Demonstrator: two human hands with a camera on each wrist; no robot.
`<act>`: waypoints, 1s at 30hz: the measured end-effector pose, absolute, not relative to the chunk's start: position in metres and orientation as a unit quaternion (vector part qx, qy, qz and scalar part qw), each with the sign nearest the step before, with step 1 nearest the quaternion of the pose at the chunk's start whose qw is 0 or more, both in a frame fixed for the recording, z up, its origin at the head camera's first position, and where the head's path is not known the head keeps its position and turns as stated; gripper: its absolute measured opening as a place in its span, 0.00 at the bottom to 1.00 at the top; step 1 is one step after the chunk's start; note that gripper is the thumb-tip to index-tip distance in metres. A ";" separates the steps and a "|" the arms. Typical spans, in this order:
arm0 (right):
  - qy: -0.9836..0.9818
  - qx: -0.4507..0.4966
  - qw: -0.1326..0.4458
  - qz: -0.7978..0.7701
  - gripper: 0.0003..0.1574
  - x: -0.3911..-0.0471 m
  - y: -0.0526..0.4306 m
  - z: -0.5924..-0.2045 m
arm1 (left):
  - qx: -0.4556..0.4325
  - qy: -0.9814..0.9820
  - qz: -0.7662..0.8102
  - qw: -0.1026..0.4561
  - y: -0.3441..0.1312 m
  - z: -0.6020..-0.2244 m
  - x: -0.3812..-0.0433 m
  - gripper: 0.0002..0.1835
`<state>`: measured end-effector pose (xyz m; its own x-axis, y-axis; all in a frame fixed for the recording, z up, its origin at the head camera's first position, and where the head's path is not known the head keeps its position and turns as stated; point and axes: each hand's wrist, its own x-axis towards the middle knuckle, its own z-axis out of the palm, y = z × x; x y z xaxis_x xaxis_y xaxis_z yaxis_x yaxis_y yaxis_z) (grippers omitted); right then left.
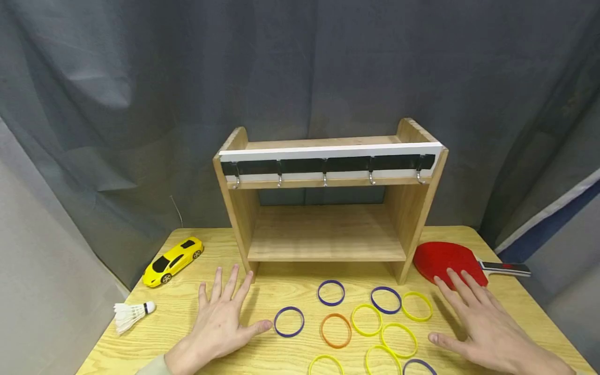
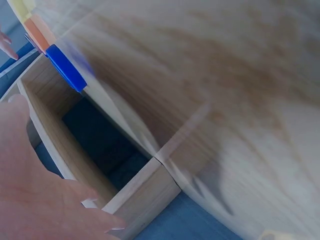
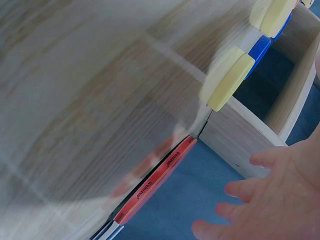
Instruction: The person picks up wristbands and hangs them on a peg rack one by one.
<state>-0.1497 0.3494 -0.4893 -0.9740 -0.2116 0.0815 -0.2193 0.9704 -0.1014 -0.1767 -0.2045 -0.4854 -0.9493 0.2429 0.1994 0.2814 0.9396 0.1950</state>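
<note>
Head view: left hand (image 1: 220, 323), right hand (image 1: 489, 333), fingers (image 1: 463, 287) spread apart; red paddle (image 1: 445, 258) near right hand, long axis sideways, handle (image 1: 506, 269) rightward.

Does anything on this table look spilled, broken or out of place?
Nothing stands out as spilled or broken. The colored rings lie scattered in front of the wooden shelf, whose five hooks are bare, but that seems merely untidy, not odd.

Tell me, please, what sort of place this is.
Probably a staged tabletop setup: dark grey cloth curtains hang behind a pale wood-grain table, bearing a light-brown wooden shelf with silver metal hooks.
</note>
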 end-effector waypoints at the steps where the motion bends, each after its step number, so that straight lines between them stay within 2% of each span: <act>1: -0.992 0.109 0.037 0.056 0.76 -0.150 0.349 -0.489 | -0.133 -0.981 -0.110 0.085 -0.204 -0.485 -0.176 0.63; 9: -0.988 0.124 0.061 0.072 0.73 -0.147 0.345 -0.485 | -0.141 -0.979 -0.123 0.084 -0.208 -0.482 -0.179 0.61; 17: -0.975 0.138 0.100 0.140 0.63 -0.154 0.337 -0.476 | -0.129 -0.961 -0.216 0.118 -0.221 -0.480 -0.194 0.45; 23: -0.964 0.167 0.130 0.162 0.51 -0.161 0.334 -0.479 | -0.114 -0.950 -0.262 0.123 -0.228 -0.481 -0.209 0.35; 27: -0.965 0.167 0.118 0.162 0.43 -0.171 0.333 -0.479 | -0.097 -0.937 -0.317 0.110 -0.229 -0.482 -0.219 0.31; 30: -0.970 0.150 0.082 0.174 0.40 -0.177 0.334 -0.479 | -0.091 -0.928 -0.344 0.109 -0.229 -0.482 -0.227 0.30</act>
